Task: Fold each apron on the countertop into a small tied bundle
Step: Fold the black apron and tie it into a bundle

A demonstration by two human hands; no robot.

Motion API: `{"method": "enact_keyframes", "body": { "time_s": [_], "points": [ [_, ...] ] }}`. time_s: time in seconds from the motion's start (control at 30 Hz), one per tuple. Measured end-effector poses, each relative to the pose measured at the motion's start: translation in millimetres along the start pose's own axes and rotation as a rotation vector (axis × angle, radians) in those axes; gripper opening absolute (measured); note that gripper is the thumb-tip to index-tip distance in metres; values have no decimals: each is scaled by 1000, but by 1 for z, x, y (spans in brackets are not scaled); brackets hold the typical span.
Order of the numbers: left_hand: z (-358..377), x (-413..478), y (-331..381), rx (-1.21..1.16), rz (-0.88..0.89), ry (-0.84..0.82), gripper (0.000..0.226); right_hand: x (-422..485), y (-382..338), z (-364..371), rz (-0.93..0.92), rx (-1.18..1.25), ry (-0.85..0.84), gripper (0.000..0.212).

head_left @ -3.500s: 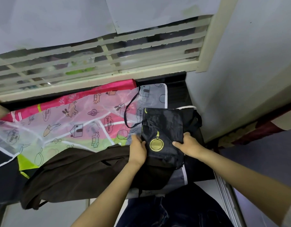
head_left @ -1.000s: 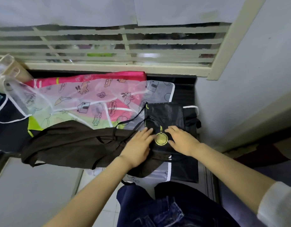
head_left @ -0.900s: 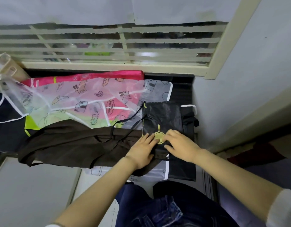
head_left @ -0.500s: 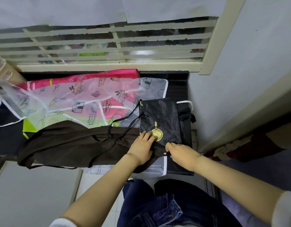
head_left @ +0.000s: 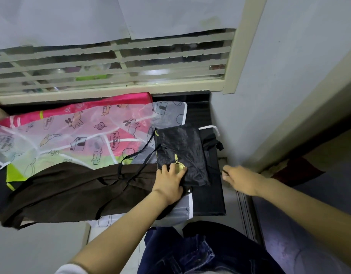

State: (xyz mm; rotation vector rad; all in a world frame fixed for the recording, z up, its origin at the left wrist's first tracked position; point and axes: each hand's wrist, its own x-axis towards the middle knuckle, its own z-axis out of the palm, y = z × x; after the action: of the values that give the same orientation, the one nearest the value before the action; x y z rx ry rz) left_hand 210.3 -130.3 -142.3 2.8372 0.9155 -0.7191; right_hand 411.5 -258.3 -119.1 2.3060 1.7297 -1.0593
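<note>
Left hand (head_left: pixel 169 181) was flat on the folded black apron (head_left: pixel 180 147), fingers (head_left: pixel 166 169) straight and spread, pressing down right over the yellow emblem (head_left: pixel 180 166). That apron sat at the right end of the dark table (head_left: pixel 200 109), on top of other cloth. Over on the right, the right hand (head_left: pixel 240 178) had its fingers curled in tight, pinching a thin black strap (head_left: pixel 220 170) that ran from the folded apron's edge. Sprawled to the left was a brown apron (head_left: pixel 71 190), and behind it lay a see-through cartoon-print apron (head_left: pixel 81 135) and a pink apron (head_left: pixel 115 103), just below the window grille (head_left: pixel 111 62).
</note>
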Motion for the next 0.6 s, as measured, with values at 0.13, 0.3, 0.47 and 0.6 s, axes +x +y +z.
{"method": "enact_keyframes", "body": {
  "time_s": [0.13,0.3,0.47,0.6],
  "points": [
    [1,0,-4,-2,37,-7,68,3,18,-1,142,-54,99,24],
    [-9,8,-20,-438,4,127,47,21,-10,7,-13,-74,294,38],
    [-17,16,-44,-683,-229,334,50,46,-52,19,-202,-75,182,56],
    [-9,26,-63,-758,-299,177,45,60,-55,19,-186,-110,97,58]
  ]
}}
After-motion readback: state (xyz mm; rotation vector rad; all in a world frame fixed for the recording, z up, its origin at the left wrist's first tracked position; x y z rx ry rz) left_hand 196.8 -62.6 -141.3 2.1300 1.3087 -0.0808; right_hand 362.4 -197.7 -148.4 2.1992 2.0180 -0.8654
